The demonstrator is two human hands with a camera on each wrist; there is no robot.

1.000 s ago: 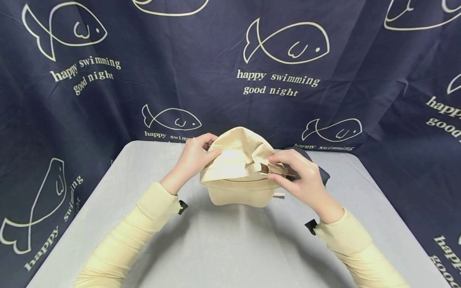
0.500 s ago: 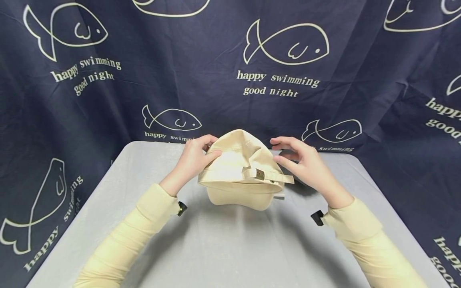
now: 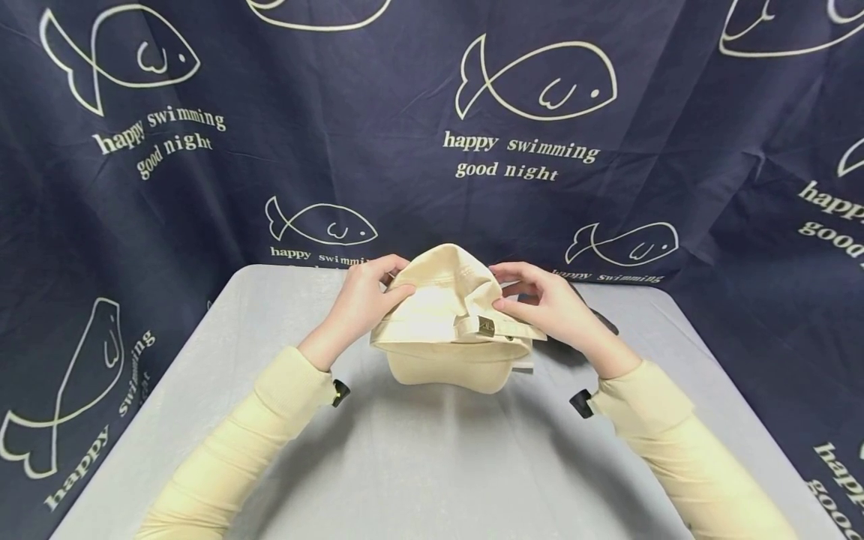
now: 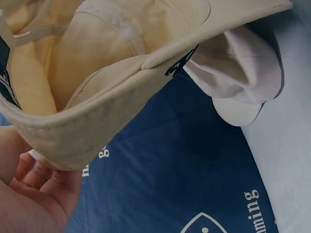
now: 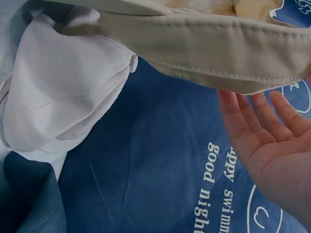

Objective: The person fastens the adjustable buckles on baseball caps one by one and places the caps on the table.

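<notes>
A beige baseball cap (image 3: 439,300) is held up near the back of the table, its rear strap and metal buckle (image 3: 486,325) facing me. My left hand (image 3: 367,292) grips the left side of the crown, thumb in front and fingers behind. On the right side, my right hand (image 3: 547,300) holds the crown lightly between thumb and fingers. In the left wrist view the cap's inside and brim (image 4: 228,22) show above the curled fingers. Right fingertips disappear behind the cap's lower band (image 5: 223,53) in the right wrist view.
Beyond the held cap, a whitish cap (image 5: 63,82) lies on the grey table (image 3: 432,465). A dark blue cap (image 5: 36,194) lies at the back right, partly behind my right hand. A navy fish-print curtain (image 3: 405,135) hangs around the table.
My right hand let go of the strap, moved off the cap to the right, then came back onto the crown's right side. The strap end now hangs free. My left hand kept its grip.
</notes>
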